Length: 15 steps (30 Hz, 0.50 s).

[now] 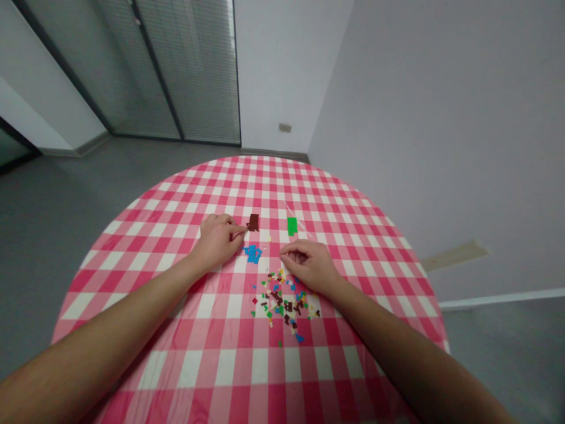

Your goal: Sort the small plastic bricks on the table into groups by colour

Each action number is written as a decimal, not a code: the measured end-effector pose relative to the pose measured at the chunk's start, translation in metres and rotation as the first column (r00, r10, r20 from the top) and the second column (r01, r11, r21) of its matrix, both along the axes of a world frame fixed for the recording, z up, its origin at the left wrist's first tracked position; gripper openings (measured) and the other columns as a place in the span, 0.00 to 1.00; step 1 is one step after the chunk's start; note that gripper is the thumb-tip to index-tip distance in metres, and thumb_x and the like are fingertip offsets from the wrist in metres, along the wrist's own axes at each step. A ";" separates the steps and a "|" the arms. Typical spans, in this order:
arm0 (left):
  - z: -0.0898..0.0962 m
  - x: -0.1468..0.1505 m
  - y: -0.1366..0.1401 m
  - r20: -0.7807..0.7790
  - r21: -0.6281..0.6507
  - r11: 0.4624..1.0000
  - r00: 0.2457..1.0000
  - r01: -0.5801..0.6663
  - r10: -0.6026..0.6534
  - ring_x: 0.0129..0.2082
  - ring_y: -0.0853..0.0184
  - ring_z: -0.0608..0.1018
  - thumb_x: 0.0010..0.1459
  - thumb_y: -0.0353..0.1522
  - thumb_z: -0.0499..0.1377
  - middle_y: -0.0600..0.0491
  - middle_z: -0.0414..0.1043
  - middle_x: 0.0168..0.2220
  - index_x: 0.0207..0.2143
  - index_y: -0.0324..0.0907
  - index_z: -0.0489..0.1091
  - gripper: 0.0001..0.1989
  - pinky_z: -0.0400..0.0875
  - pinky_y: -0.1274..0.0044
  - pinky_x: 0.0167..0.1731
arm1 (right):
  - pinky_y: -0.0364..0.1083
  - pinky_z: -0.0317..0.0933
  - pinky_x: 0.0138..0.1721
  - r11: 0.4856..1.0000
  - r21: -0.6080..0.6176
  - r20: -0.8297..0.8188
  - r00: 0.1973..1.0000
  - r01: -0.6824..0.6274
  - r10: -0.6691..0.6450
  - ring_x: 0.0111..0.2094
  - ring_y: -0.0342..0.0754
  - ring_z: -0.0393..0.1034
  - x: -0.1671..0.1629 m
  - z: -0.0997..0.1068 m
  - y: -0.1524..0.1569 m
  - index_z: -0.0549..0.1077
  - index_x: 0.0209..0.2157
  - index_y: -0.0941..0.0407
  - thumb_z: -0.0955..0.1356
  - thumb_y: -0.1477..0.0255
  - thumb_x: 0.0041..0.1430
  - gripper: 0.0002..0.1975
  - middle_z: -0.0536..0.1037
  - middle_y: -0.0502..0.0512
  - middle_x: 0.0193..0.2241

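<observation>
My left hand is at the left edge of a compact dark brown group of small toy bricks. Its index finger and thumb come together there, touching the brown bits; whether one is gripped is too small to tell. Just below those fingers lies a loose cluster of blue bricks. My right hand is closed in a pinch above the upper right of a scattered pile of tiny mixed bricks. Anything in its fingertips is too small to make out. Beyond it sits a bright green block of bricks.
A round table with a red-and-white checked cloth bears everything. One small pale yellow piece lies between the hands. A wall stands close on the right, and glass panels with blinds are behind the table.
</observation>
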<state>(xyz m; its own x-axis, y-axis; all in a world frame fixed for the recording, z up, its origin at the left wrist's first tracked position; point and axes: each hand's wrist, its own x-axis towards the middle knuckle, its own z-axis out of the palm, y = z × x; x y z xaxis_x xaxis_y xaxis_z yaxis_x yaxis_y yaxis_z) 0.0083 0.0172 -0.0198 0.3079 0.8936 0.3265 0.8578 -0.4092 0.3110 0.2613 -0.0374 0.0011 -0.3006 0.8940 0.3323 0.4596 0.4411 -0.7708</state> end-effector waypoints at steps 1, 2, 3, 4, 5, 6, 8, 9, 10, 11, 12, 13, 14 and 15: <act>0.000 0.000 0.000 0.007 -0.002 1.000 1.000 0.000 0.000 0.38 0.57 0.72 0.62 0.34 0.56 0.46 0.74 0.36 0.39 0.47 0.82 0.13 0.62 0.61 0.43 | 0.42 0.59 0.24 1.000 -0.002 0.003 1.000 0.002 -0.002 0.23 0.42 0.66 0.000 0.000 0.000 0.79 0.30 0.56 0.68 0.72 0.57 0.06 0.78 0.53 0.25; 0.001 0.000 0.000 0.016 -0.007 1.000 1.000 -0.001 0.002 0.38 0.57 0.72 0.62 0.34 0.56 0.46 0.74 0.35 0.39 0.46 0.82 0.13 0.62 0.61 0.43 | 0.42 0.59 0.24 1.000 -0.004 0.007 1.000 0.003 -0.002 0.23 0.42 0.66 0.001 0.000 0.000 0.79 0.31 0.56 0.68 0.72 0.57 0.06 0.78 0.53 0.25; 0.002 0.000 0.000 0.030 -0.011 1.000 1.000 -0.002 0.003 0.38 0.57 0.72 0.63 0.35 0.56 0.46 0.74 0.35 0.39 0.45 0.82 0.13 0.62 0.61 0.43 | 0.42 0.59 0.24 1.000 -0.006 0.009 1.000 0.003 -0.003 0.23 0.42 0.66 0.001 0.000 0.000 0.79 0.31 0.56 0.68 0.72 0.57 0.06 0.78 0.53 0.25; 0.004 0.000 -0.001 0.047 -0.015 1.000 0.999 0.001 0.000 0.38 0.57 0.72 0.62 0.35 0.57 0.46 0.74 0.35 0.39 0.44 0.82 0.13 0.62 0.61 0.43 | 0.42 0.59 0.24 1.000 -0.008 0.008 1.000 0.001 -0.001 0.23 0.42 0.66 0.001 0.000 0.000 0.79 0.31 0.56 0.68 0.72 0.57 0.06 0.78 0.53 0.25; 0.006 0.000 -0.002 0.065 -0.017 1.000 0.998 0.013 -0.011 0.38 0.57 0.72 0.62 0.35 0.57 0.46 0.73 0.34 0.39 0.43 0.82 0.13 0.62 0.61 0.44 | 0.42 0.59 0.24 1.000 -0.008 0.007 1.000 -0.001 0.001 0.23 0.41 0.66 0.002 0.000 0.001 0.79 0.31 0.56 0.68 0.72 0.57 0.06 0.78 0.53 0.25; 0.008 0.000 -0.004 0.081 -0.019 0.999 0.996 0.039 -0.037 0.38 0.58 0.72 0.62 0.35 0.58 0.47 0.73 0.34 0.38 0.42 0.82 0.12 0.62 0.62 0.44 | 0.42 0.59 0.24 1.000 -0.006 0.008 1.000 -0.003 0.003 0.23 0.41 0.66 0.002 0.000 0.001 0.79 0.31 0.56 0.68 0.72 0.57 0.06 0.78 0.53 0.25; 0.014 0.000 -0.009 0.108 -0.024 0.989 0.984 0.146 -0.142 0.37 0.59 0.71 0.62 0.36 0.59 0.48 0.73 0.33 0.36 0.42 0.81 0.11 0.62 0.63 0.44 | 0.42 0.59 0.24 1.000 0.001 0.017 1.000 -0.006 0.006 0.23 0.41 0.66 0.002 0.001 0.001 0.80 0.31 0.56 0.68 0.72 0.57 0.06 0.78 0.53 0.25; 0.017 0.002 -0.013 0.115 -0.031 0.975 0.970 0.221 -0.216 0.37 0.60 0.71 0.62 0.36 0.59 0.49 0.73 0.33 0.35 0.43 0.81 0.11 0.62 0.64 0.44 | 0.42 0.59 0.24 1.000 0.005 0.023 1.000 -0.007 0.007 0.23 0.41 0.66 0.002 0.001 0.001 0.80 0.31 0.56 0.68 0.73 0.56 0.06 0.78 0.53 0.25; 0.021 0.003 -0.018 0.121 -0.040 0.953 0.948 0.302 -0.295 0.38 0.61 0.71 0.62 0.35 0.59 0.50 0.73 0.33 0.36 0.44 0.81 0.10 0.62 0.66 0.44 | 0.42 0.59 0.25 1.000 0.007 0.028 1.000 -0.009 0.009 0.23 0.41 0.66 0.002 0.002 0.001 0.80 0.31 0.56 0.68 0.73 0.56 0.06 0.77 0.53 0.25; 0.023 0.006 -0.023 0.124 -0.050 0.925 0.922 0.375 -0.367 0.39 0.61 0.71 0.62 0.35 0.59 0.51 0.73 0.34 0.37 0.45 0.81 0.09 0.63 0.67 0.44 | 0.42 0.59 0.25 1.000 0.008 0.031 0.999 -0.009 0.009 0.23 0.41 0.66 0.002 0.002 0.001 0.80 0.31 0.56 0.68 0.73 0.57 0.06 0.77 0.52 0.25; 0.026 0.008 -0.028 0.110 -0.073 0.894 0.895 0.441 -0.432 0.40 0.61 0.70 0.62 0.34 0.59 0.51 0.73 0.35 0.38 0.46 0.80 0.09 0.63 0.68 0.44 | 0.42 0.59 0.25 1.000 0.007 0.033 0.999 -0.010 0.010 0.23 0.41 0.66 0.002 0.002 0.001 0.80 0.31 0.56 0.68 0.73 0.57 0.06 0.77 0.52 0.25; 0.028 0.012 -0.033 0.090 -0.081 0.866 0.869 0.493 -0.486 0.40 0.61 0.70 0.63 0.33 0.58 0.51 0.73 0.35 0.39 0.47 0.80 0.09 0.62 0.69 0.43 | 0.41 0.59 0.25 1.000 0.005 0.035 0.999 -0.010 0.010 0.23 0.41 0.66 0.001 0.003 0.001 0.80 0.31 0.56 0.68 0.73 0.57 0.06 0.77 0.52 0.24; 0.029 0.015 -0.038 0.070 -0.085 0.847 0.852 0.524 -0.520 0.41 0.61 0.70 0.64 0.32 0.57 0.51 0.73 0.36 0.40 0.48 0.80 0.11 0.62 0.69 0.43 | 0.41 0.59 0.25 1.000 0.005 0.038 0.999 -0.009 0.009 0.23 0.41 0.66 0.001 0.003 0.001 0.80 0.31 0.56 0.68 0.73 0.57 0.06 0.77 0.52 0.24; 0.029 0.018 -0.041 0.051 -0.090 0.836 0.841 0.541 -0.538 0.41 0.61 0.69 0.65 0.32 0.57 0.51 0.73 0.36 0.42 0.49 0.80 0.11 0.61 0.69 0.43 | 0.41 0.59 0.25 1.000 0.005 0.042 0.999 -0.007 0.006 0.23 0.41 0.66 0.001 0.003 0.001 0.80 0.31 0.56 0.69 0.73 0.56 0.06 0.77 0.51 0.24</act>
<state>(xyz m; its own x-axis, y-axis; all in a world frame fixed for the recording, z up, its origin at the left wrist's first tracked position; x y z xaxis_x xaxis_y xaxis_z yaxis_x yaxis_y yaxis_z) 0.0261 -0.0243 0.0089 0.7443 0.6153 0.2596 0.5022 -0.7719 0.3898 0.2625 -0.0369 0.0042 -0.3202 0.8903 0.3238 0.4887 0.4480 -0.7487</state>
